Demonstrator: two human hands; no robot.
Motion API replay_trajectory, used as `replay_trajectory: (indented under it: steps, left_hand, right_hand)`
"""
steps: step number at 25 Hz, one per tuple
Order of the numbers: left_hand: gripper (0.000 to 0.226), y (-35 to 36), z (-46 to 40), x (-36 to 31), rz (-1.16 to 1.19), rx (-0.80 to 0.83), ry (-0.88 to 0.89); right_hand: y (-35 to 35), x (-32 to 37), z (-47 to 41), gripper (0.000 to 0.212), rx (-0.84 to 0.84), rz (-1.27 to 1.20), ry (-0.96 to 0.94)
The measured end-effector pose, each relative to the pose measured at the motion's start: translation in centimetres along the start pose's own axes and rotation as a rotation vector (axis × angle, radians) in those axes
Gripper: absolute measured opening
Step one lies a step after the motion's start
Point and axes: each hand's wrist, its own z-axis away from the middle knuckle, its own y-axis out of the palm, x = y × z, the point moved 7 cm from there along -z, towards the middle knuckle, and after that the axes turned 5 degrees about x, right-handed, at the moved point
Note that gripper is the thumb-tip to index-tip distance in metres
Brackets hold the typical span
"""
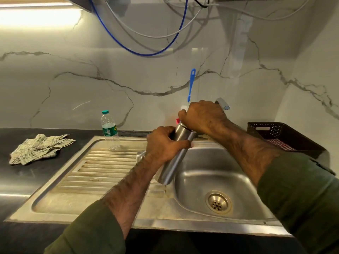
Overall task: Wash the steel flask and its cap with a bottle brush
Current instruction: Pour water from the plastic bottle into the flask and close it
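The steel flask is tilted over the left edge of the sink basin, its mouth pointing up and away. My left hand grips its upper body. My right hand is curled round the bottle brush just above the flask's mouth; the blue handle sticks up from my fist, and the bristle end is hidden, apparently inside the flask. A small steel piece, possibly the cap, lies on the drainboard behind my left wrist, partly hidden.
A plastic water bottle stands at the back of the drainboard. A checked cloth lies on the dark counter to the left. The tap spout pokes out behind my right hand. A dark perforated crate sits to the right.
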Motion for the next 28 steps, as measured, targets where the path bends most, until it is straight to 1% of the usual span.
replay_trajectory:
  steps: [1, 2, 3, 4, 6, 7, 8, 10, 12, 15, 16, 18, 20, 22, 23, 25, 26, 28]
  left_hand:
    - [0.055, -0.4, 0.0, -0.3, -0.095, -0.039, 0.055]
    - [0.054, -0.7, -0.2, -0.5, -0.129, -0.032, 0.088]
    - [0.051, -1.0, -0.5, -0.3, -0.068, 0.033, 0.082]
    - [0.045, -1.4, -0.7, 0.1, 0.075, 0.128, 0.057]
    - [0.033, -1.5, -0.6, 0.7, 0.372, 0.305, 0.034]
    - [0.031, -1.8, -0.4, 0.7, 0.434, 0.346, 0.048]
    - [0.031, -1.7, -0.1, 0.6, 0.463, 0.368, 0.052]
    - [0.027, -1.6, 0.3, 0.5, 0.453, 0.329, 0.034]
    - [0.027, -1.8, 0.2, 1.2, 0.377, 0.224, -0.03]
    - [0.049, -2.7, -0.4, 2.0, 0.079, 0.092, -0.038]
    - [0.054, -3.0, -0.4, 2.0, -0.044, 0.047, -0.025]
    - [0.052, -3.5, -0.2, 1.8, -0.254, -0.021, 0.033]
    - [0.047, -3.9, 0.7, 1.3, -0.417, -0.061, 0.131]
    - [0.048, -4.6, 1.6, 1.2, -0.535, -0.089, 0.222]
    - [0.05, -5.3, 1.7, 1.6, -0.553, -0.108, 0.235]
    - [0.052, -7.9, 1.4, 2.8, -0.456, -0.159, 0.172]
    - [0.053, -9.3, 1.1, 3.6, -0.373, -0.185, 0.122]
    - [0.053, -11.6, 0.7, 5.2, -0.248, -0.216, 0.021]
  right_hand:
    - [0.1, -0.3, -0.1, 0.055, 0.012, -0.063, 0.015]
    - [-0.1, -0.6, -0.1, 0.063, 0.019, -0.125, -0.03]
    - [-0.5, -0.5, -0.1, 0.069, 0.017, -0.18, -0.142]
    - [-1.2, -0.2, 0.4, 0.07, 0.002, -0.236, -0.297]
    - [-2.5, 0.4, 2.0, 0.061, -0.05, -0.323, -0.57]
    - [-2.7, 0.9, 2.4, 0.057, -0.092, -0.341, -0.636]
    - [-2.8, 1.1, 2.6, 0.055, -0.137, -0.351, -0.643]
    - [-2.3, 1.8, 2.2, 0.052, -0.198, -0.3, -0.552]
    - [-1.4, 2.3, 1.4, 0.048, -0.175, -0.236, -0.41]
    - [-0.2, 2.2, 0.6, 0.053, -0.102, -0.193, -0.159]
    - [0.5, 2.3, 0.2, 0.052, -0.042, -0.21, -0.071]
    - [1.5, 2.7, -0.7, 0.045, 0.143, -0.284, 0.067]
    - [2.5, 3.4, -1.5, 0.035, 0.362, -0.421, 0.129]
    - [3.4, 3.4, -1.5, 0.023, 0.542, -0.619, 0.194]
    - [3.9, 3.1, -1.2, 0.02, 0.609, -0.724, 0.237]
    - [5.5, 2.6, -1.1, 0.014, 0.663, -0.933, 0.282]
    - [6.3, 2.7, -1.3, 0.012, 0.645, -1.005, 0.286]
    - [8.1, 3.7, -1.9, 0.016, 0.576, -1.066, 0.284]
